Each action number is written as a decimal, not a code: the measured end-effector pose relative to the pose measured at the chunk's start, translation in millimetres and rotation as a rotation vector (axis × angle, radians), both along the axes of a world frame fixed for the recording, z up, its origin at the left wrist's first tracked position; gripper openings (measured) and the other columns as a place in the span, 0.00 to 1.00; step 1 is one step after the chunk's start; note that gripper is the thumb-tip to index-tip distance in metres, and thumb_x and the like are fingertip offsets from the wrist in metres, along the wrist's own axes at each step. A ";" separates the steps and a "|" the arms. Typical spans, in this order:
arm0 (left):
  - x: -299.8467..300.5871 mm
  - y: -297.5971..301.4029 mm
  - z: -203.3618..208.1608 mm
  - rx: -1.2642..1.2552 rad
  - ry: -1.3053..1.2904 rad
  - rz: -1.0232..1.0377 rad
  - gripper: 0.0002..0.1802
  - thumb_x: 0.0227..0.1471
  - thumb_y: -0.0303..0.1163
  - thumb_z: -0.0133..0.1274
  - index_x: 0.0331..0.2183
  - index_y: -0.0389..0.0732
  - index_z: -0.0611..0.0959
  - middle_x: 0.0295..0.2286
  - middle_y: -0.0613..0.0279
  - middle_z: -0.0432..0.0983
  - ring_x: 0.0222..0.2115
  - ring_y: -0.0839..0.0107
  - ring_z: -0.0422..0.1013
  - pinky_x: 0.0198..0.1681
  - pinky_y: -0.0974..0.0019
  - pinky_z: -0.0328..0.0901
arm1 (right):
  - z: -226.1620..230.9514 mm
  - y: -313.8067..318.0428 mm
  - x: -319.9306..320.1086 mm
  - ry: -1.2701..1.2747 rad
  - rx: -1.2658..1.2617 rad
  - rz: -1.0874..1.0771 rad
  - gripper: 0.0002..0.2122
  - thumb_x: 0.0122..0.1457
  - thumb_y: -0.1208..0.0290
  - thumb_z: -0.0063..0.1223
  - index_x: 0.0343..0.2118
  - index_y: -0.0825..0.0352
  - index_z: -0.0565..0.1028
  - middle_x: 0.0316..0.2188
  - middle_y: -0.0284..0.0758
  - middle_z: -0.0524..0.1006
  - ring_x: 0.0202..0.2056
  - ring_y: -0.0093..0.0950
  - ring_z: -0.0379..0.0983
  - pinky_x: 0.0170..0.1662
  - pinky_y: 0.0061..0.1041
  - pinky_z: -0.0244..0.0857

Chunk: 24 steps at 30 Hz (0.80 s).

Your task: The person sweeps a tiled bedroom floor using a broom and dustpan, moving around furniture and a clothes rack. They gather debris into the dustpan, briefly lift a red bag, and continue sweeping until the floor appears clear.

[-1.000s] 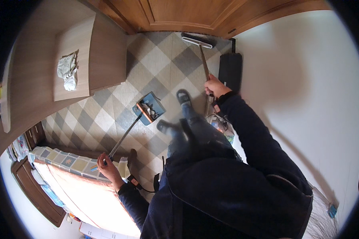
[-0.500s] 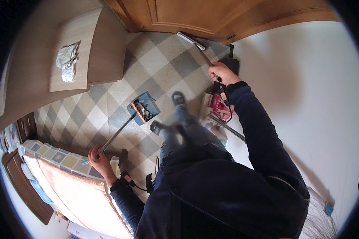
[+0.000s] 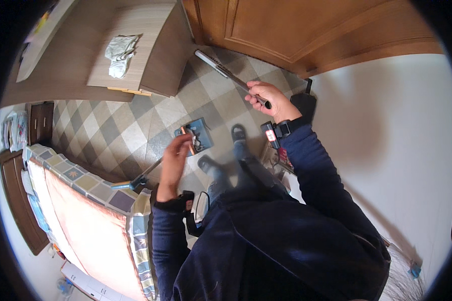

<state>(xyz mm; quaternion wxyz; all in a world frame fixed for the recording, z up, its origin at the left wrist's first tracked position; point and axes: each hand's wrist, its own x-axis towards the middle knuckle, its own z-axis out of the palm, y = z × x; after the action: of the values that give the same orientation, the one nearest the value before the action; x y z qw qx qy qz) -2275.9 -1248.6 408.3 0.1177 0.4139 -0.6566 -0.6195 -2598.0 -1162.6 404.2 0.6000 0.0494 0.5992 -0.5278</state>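
My right hand (image 3: 272,98) is closed around the grey handle of a broom (image 3: 236,82), whose long whitish head (image 3: 211,63) lies by the wooden door at the far side. My left hand (image 3: 174,163) is in the air with its fingers stretched out and nothing seen in them, slightly blurred. Beyond its fingertips a blue dustpan (image 3: 204,130) with an orange comb-like edge rests on the floor, grey debris in it. The dustpan's handle (image 3: 135,182), blue at its end, leans at the bed's edge, to the left of my left hand, apart from it.
A wooden door (image 3: 286,35) closes the far side, with a white wall (image 3: 376,130) to the right. A pale cabinet (image 3: 160,55) with a crumpled cloth (image 3: 119,55) stands far left. A bed with a checked cover (image 3: 80,175) is at left. A dark bin-like object (image 3: 305,104) sits beside the wall.
My left hand has let go of the dustpan's handle and moved right, toward my middle. My right hand has shifted slightly left, and the broom head has swung left along the door.
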 end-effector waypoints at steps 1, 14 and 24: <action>-15.5 3.5 -2.5 0.061 0.030 -0.123 0.14 0.55 0.33 0.50 0.42 0.35 0.77 0.40 0.59 0.75 0.42 0.72 0.68 0.47 0.69 0.62 | 7.4 -4.3 7.2 0.013 -0.011 -0.005 0.18 0.50 0.77 0.50 0.46 0.65 0.67 0.26 0.38 0.74 0.20 0.19 0.67 0.20 0.17 0.61; -82.7 101.0 -17.0 1.204 0.589 -0.092 0.12 0.49 0.34 0.58 0.38 0.43 0.77 0.37 0.68 0.75 0.39 0.75 0.70 0.47 0.69 0.63 | 19.3 -23.4 68.1 0.295 -0.099 0.167 0.22 0.50 0.79 0.46 0.52 0.68 0.65 0.26 0.35 0.71 0.20 0.20 0.64 0.19 0.19 0.58; -78.6 123.2 -9.5 1.182 0.308 -0.144 0.13 0.49 0.34 0.59 0.37 0.43 0.76 0.34 0.70 0.75 0.34 0.76 0.72 0.41 0.69 0.68 | -45.8 17.1 60.3 1.101 0.105 0.658 0.25 0.48 0.77 0.46 0.54 0.68 0.64 0.33 0.45 0.76 0.33 0.35 0.74 0.34 0.30 0.67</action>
<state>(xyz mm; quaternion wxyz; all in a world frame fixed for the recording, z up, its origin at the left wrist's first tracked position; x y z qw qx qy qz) -2354.5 -1125.3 398.8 -0.0803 0.2695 -0.2039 -0.9377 -2537.7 -1145.6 358.4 0.3320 -0.3857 0.8283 -0.2345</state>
